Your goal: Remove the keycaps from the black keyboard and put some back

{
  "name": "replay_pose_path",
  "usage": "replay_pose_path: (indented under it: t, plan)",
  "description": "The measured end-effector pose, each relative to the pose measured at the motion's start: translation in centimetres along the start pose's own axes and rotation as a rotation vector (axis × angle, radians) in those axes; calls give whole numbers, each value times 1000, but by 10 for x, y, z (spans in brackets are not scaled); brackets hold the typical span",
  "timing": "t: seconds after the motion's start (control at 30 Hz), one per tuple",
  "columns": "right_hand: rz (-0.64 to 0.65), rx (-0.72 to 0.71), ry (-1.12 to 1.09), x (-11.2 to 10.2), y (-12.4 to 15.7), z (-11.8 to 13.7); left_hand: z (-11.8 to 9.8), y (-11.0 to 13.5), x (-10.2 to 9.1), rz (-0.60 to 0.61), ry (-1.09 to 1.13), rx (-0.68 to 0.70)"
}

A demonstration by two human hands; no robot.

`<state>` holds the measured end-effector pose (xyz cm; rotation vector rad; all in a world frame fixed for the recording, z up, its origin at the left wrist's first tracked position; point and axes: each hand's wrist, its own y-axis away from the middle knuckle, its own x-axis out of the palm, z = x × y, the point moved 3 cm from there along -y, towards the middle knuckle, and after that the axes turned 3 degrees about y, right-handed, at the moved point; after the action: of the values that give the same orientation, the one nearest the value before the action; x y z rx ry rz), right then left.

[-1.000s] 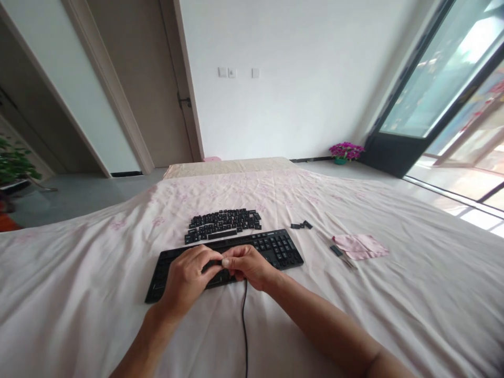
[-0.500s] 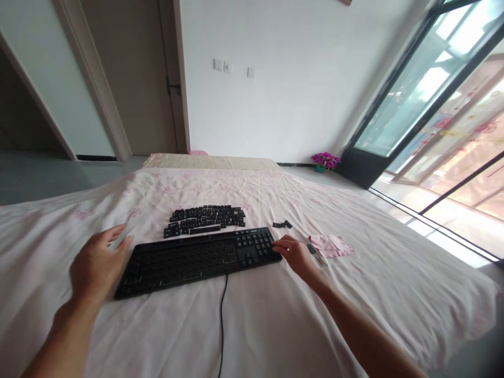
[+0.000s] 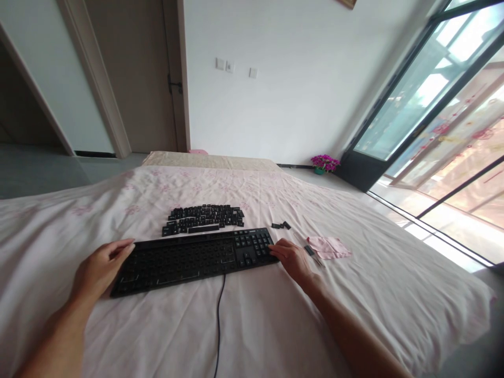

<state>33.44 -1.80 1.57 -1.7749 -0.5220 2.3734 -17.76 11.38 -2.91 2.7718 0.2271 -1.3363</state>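
A black computer keyboard [image 3: 177,262] lies at a slant on the bed. Its number pad at the right end has keycaps, while the main section is bare of them. At the keyboard's upper left corner, my left hand [image 3: 100,268] has thumb and fingers closed on the edge. The fingers of my right hand [image 3: 293,258] are bent over the right edge beside the number pad, gripping it; the thumb is partly hidden. Behind the keyboard, many loose black keycaps [image 3: 205,216] are laid out in rows, with a long space bar [image 3: 203,229] at the front.
A few more keycaps [image 3: 281,225] lie to the right. Near a folded pink cloth [image 3: 328,247] are a small black piece [image 3: 309,250] and a thin tool [image 3: 317,259]. The keyboard's cable [image 3: 219,325] runs toward me over the wrinkled bedsheet [image 3: 157,336].
My left hand has come down from above the keyboard's left end and closed on its corner. My right hand stays at the right edge, its fingers slightly shifted.
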Motion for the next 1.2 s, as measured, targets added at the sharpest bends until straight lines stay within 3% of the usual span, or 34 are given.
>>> replay_pose_path:
  t: [0.27, 0.67, 0.9, 1.2]
  plan:
    - [50, -65, 101, -2, -2, 5, -8, 4, -3, -13, -12, 30]
    - [178, -193, 441, -5, -3, 18, -13, 6, -5, -14, -56, 50]
    - [194, -193, 463, -2, -3, 18, -15, 8, -6, -31, -52, 53]
    - [261, -323, 512, -8, -9, 23, -16, 8, -7, -32, -45, 59]
